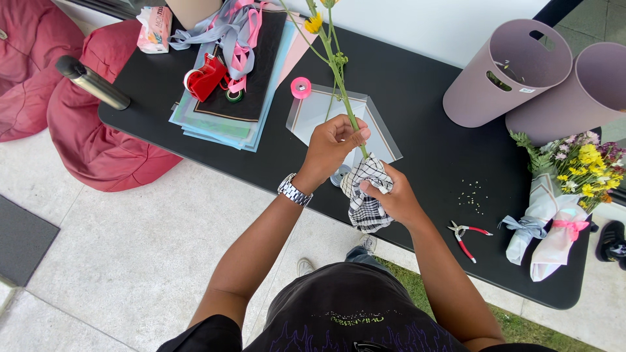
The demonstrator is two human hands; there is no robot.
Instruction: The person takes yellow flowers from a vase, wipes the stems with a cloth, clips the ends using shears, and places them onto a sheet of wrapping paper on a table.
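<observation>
A long green flower stem with yellow blooms (339, 72) is standing above the black bench (417, 130), the left hand (332, 145) pinching it while the right hand (391, 195) is clutching a black-and-white checked cloth (365, 208) around its base, near red-handled snips (464, 236).

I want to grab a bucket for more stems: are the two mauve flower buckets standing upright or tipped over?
Tipped over. Both mauve flower buckets lie on their sides on the black table, open mouths facing the camera, and the nearer one looks almost empty inside.
</observation>
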